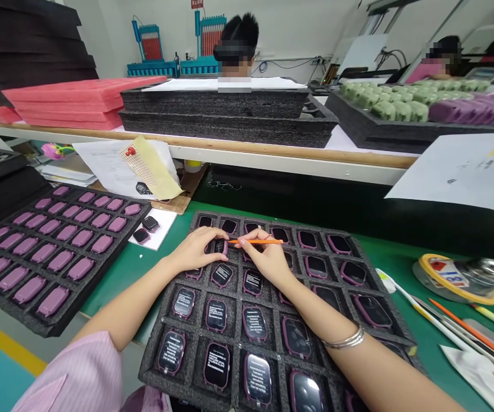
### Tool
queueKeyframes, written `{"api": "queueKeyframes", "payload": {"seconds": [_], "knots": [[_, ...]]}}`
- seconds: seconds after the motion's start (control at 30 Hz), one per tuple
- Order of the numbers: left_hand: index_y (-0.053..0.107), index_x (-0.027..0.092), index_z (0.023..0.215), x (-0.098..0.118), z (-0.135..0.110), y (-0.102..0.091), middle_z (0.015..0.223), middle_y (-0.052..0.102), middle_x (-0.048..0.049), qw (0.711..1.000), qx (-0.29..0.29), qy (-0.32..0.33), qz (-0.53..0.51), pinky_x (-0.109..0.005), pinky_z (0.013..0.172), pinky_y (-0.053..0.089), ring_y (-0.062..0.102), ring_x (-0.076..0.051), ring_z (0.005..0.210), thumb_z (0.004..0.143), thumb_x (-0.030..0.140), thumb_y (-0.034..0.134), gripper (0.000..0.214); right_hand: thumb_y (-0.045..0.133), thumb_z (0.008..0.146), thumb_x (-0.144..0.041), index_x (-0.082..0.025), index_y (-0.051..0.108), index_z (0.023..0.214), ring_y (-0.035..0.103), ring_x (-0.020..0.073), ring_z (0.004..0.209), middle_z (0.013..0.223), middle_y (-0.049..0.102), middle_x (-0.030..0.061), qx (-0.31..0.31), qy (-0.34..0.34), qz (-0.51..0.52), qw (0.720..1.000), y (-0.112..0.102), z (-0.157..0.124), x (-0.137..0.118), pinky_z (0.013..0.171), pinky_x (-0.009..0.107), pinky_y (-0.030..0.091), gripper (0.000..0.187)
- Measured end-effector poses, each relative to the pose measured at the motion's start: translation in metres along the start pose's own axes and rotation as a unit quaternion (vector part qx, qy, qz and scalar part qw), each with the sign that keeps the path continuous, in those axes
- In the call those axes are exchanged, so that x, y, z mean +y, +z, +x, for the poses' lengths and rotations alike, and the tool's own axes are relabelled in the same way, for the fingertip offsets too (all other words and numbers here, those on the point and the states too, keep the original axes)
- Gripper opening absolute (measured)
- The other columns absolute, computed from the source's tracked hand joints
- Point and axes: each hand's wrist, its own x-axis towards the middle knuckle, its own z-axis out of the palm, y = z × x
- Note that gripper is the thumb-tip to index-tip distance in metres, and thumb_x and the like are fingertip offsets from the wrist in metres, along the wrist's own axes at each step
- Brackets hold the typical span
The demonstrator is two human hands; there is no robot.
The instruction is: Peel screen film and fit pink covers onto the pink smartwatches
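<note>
A black foam tray (192, 339) in front of me holds several purple-rimmed smartwatch bodies with dark screens. My left hand (198, 249) rests on the tray's far part, its fingers curled around one watch body (222, 247) in its slot. My right hand (268, 260) is closed on a thin orange stick (258, 241), which lies level with its tip pointing left at that same watch. A silver bracelet (345, 341) circles my right wrist.
A second foam tray (36, 323) of purple watch backs lies at left. Two loose watch bodies (146, 228) sit on white paper. A tape roll (457, 274), sticks and a brush lie at right. Stacked foam trays and two seated people are beyond the shelf.
</note>
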Motion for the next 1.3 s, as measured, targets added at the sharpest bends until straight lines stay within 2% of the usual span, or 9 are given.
{"api": "queueKeyframes", "payload": {"seconds": [0.1, 0.47, 0.57, 0.7, 0.83, 0.9, 1.0, 1.17, 1.3], "knots": [[0.058, 0.023, 0.121, -0.001, 0.0, 0.001, 0.119, 0.069, -0.0081, 1.0, 0.009, -0.021, -0.009, -0.043, 0.098, 0.05, 0.065, -0.027, 0.109, 0.081, 0.046, 0.079, 0.051, 0.068, 0.086, -0.058, -0.023, 0.066, 0.08, 0.072, 0.0255, 0.079, 0.08, 0.077, 0.0062, -0.007, 0.001, -0.009, 1.0, 0.0, 0.0, 0.0, 0.083, 0.044, 0.055, 0.035], [0.059, 0.024, 0.116, 0.0, 0.001, 0.002, 0.116, 0.069, -0.0066, 0.999, 0.004, -0.039, -0.009, -0.043, 0.098, 0.049, 0.064, -0.027, 0.108, 0.08, 0.046, 0.08, 0.047, 0.069, 0.086, -0.055, -0.024, 0.066, 0.08, 0.072, 0.0262, 0.08, 0.08, 0.077, 0.0056, -0.019, 0.009, -0.02, 1.0, 0.001, 0.0, -0.002, 0.082, 0.044, 0.055, 0.032], [0.061, 0.023, 0.114, 0.002, 0.003, -0.001, 0.113, 0.069, -0.0059, 0.999, -0.008, -0.038, 0.002, -0.043, 0.097, 0.05, 0.064, -0.027, 0.107, 0.081, 0.044, 0.079, 0.043, 0.07, 0.085, -0.054, -0.023, 0.069, 0.083, 0.073, 0.0259, 0.079, 0.081, 0.077, 0.0062, -0.024, 0.013, -0.012, 1.0, -0.007, -0.001, -0.011, 0.076, 0.042, 0.057, 0.031], [0.066, 0.023, 0.111, 0.013, 0.011, -0.003, 0.113, 0.068, -0.0078, 0.999, -0.027, -0.028, 0.024, -0.046, 0.098, 0.048, 0.062, -0.029, 0.108, 0.08, 0.045, 0.08, 0.04, 0.073, 0.083, -0.056, -0.023, 0.07, 0.09, 0.073, 0.0252, 0.087, 0.089, 0.077, 0.0069, 0.005, 0.007, 0.003, 1.0, -0.031, -0.001, -0.021, 0.082, 0.041, 0.058, 0.034], [0.073, 0.026, 0.105, 0.032, 0.031, 0.014, 0.121, 0.066, -0.0084, 0.998, -0.056, 0.023, 0.035, -0.047, 0.108, 0.043, 0.059, -0.03, 0.121, 0.083, 0.044, 0.078, 0.029, 0.069, 0.088, -0.056, -0.019, 0.068, 0.095, 0.07, 0.0196, 0.078, 0.088, 0.074, 0.0064, 0.043, 0.019, 0.018, 0.999, -0.048, 0.001, -0.006, 0.076, 0.037, 0.059, 0.038], [0.075, 0.027, 0.1, 0.038, 0.041, 0.027, 0.124, 0.066, -0.0079, 0.995, -0.072, 0.054, 0.035, -0.046, 0.111, 0.042, 0.058, -0.03, 0.124, 0.082, 0.042, 0.079, 0.024, 0.065, 0.095, -0.049, -0.016, 0.066, 0.1, 0.068, 0.0154, 0.073, 0.088, 0.071, 0.0035, 0.053, 0.031, 0.024, 0.998, -0.05, 0.001, 0.008, 0.07, 0.033, 0.059, 0.033], [0.076, 0.027, 0.097, 0.042, 0.051, 0.04, 0.13, 0.064, -0.0096, 0.994, -0.069, 0.077, 0.043, -0.051, 0.114, 0.037, 0.053, -0.034, 0.132, 0.08, 0.041, 0.081, 0.022, 0.062, 0.099, -0.04, -0.015, 0.065, 0.105, 0.065, 0.0127, 0.071, 0.092, 0.068, 0.0019, 0.058, 0.044, 0.03, 0.997, -0.049, -0.001, 0.027, 0.066, 0.03, 0.058, 0.026], [0.073, 0.026, 0.103, 0.036, 0.044, 0.036, 0.124, 0.067, -0.0096, 0.995, -0.039, 0.084, 0.045, -0.051, 0.115, 0.037, 0.054, -0.032, 0.132, 0.086, 0.043, 0.075, 0.024, 0.062, 0.099, -0.039, -0.015, 0.065, 0.109, 0.066, 0.0133, 0.074, 0.097, 0.068, 0.0031, 0.06, 0.047, 0.037, 0.996, -0.049, -0.003, 0.037, 0.066, 0.03, 0.058, 0.026], [0.07, 0.026, 0.105, 0.031, 0.039, 0.031, 0.109, 0.073, -0.0045, 0.998, -0.025, 0.058, 0.016, -0.041, 0.103, 0.047, 0.065, -0.025, 0.112, 0.088, 0.038, 0.074, 0.022, 0.062, 0.099, -0.04, -0.015, 0.065, 0.109, 0.066, 0.0136, 0.075, 0.097, 0.068, 0.0033, 0.061, 0.045, 0.047, 0.996, -0.046, -0.004, 0.037, 0.068, 0.031, 0.058, 0.027]]}}
